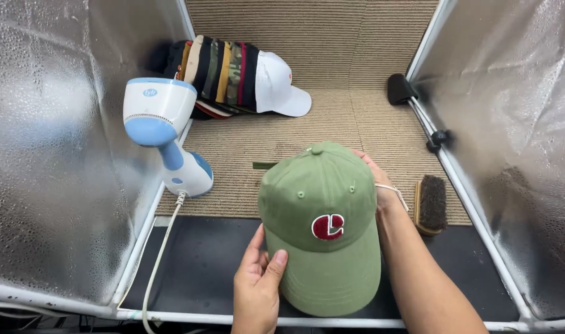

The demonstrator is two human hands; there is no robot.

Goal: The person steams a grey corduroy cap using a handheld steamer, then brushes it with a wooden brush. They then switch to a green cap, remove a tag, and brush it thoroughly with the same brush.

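**capfan22:** While the green baseball cap (322,229) is sitting front and center, what's each hand actually doing with it?

**steam_booth_guy:** Left hand (258,284) is gripping the brim at its near left edge, thumb lying on top of the brim and fingers (253,244) curling up along the side. Right hand (376,179) is cupping the back right of the crown, fingers wrapping around behind it, so you're mostly just seeing the wrist and forearm. Both hands are closed on the cap, basically. Its crown is facing up at the camera, with a red and white patch on the front and the brim pointing toward the person.

**capfan22:** And where's it sitting exactly?

**steam_booth_guy:** It's hanging over the seam where the tan ribbed mat (338,117) is meeting the black mat (202,260) on the tabletop. A blue and white handheld steamer (165,133) is standing to the left, cord trailing off the front edge. A wooden brush (431,204) is lying just right of the right wrist. At the back, a stack of caps (220,77) is lying on its side, with a white cap (279,86) at the right end. Silvery foil panels (54,154) are walling in both sides.
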